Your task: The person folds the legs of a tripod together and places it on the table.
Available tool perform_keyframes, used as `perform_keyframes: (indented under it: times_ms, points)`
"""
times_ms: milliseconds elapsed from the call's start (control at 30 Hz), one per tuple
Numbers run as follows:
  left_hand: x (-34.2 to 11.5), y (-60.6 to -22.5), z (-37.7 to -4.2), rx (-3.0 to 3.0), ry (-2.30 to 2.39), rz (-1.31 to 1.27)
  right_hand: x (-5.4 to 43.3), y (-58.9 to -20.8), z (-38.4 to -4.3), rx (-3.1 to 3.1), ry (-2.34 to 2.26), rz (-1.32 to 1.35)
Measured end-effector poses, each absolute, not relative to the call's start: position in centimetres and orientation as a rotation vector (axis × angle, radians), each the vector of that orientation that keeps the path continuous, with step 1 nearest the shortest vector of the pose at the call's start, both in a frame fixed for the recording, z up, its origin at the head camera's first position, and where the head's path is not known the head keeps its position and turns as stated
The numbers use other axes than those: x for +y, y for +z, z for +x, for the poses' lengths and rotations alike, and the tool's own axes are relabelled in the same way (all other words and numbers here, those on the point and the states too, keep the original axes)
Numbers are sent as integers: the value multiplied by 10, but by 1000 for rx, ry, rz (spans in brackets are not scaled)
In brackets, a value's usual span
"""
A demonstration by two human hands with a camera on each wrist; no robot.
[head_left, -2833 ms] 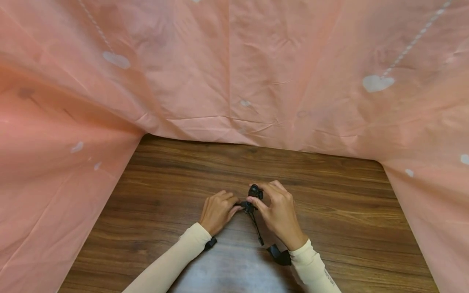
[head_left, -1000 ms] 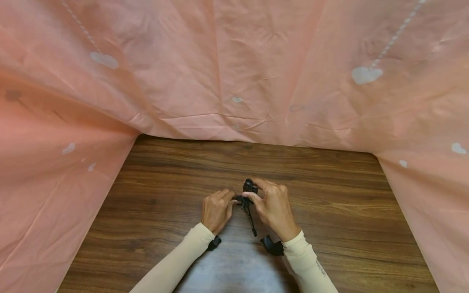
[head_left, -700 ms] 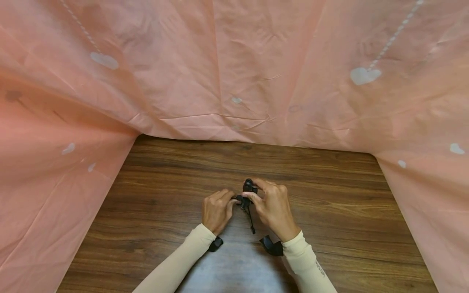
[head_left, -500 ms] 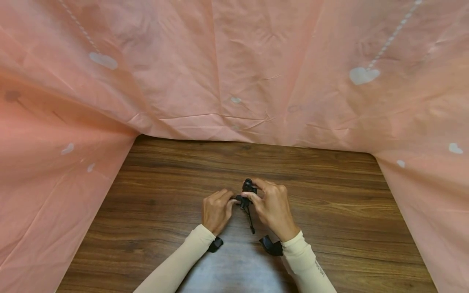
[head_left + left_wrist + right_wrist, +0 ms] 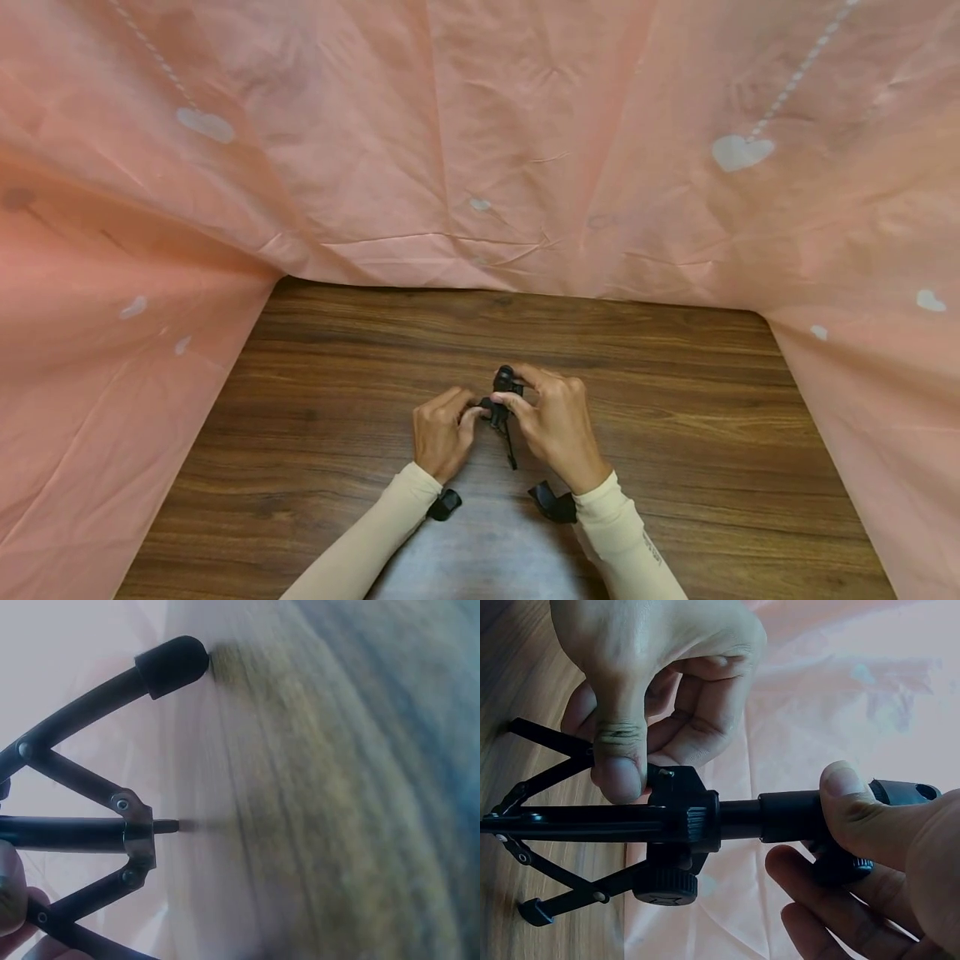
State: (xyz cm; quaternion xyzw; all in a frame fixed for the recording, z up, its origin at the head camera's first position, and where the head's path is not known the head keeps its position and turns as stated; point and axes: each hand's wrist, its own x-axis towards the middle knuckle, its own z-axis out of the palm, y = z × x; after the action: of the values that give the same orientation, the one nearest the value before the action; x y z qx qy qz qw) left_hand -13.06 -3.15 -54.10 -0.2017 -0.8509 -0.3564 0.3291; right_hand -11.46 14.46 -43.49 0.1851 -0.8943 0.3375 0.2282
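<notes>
A small black tripod [image 5: 498, 410] stands between both hands above the wooden table, its legs spread and braced to the centre column. My left hand [image 5: 439, 435] pinches one leg close to the hub, thumb on top, as the right wrist view shows. My right hand [image 5: 557, 421] holds the upper column just under the tripod head [image 5: 900, 792], with the thumb along it and fingers below. A knurled knob [image 5: 666, 886] sits at the hub's side. In the left wrist view a leg's rubber foot [image 5: 174, 666] points at the table; whether it touches is unclear.
The brown wood-grain table [image 5: 360, 350] spreads around the hands. A pink curtain [image 5: 510, 167] with pale hearts encloses its back and both sides. Black straps [image 5: 553, 503] with hardware hang at the wrists, and light sleeves cover the forearms.
The tripod has turned slightly, so its near leg points more straight down and looks shorter. Both hands keep their hold, and the right hand has shifted a little left.
</notes>
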Motion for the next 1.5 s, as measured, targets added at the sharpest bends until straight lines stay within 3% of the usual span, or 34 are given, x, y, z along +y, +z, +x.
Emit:
perform_keyframes:
  times_ms: [1233, 1500]
  points:
    - [-18, -534, -124, -2215, -1592, -183, 143, -436, -114, -2442, 1008, 470]
    - [-23, -535, -125, -2227, -1613, -236, 145, -437, -116, -2461, 1015, 464]
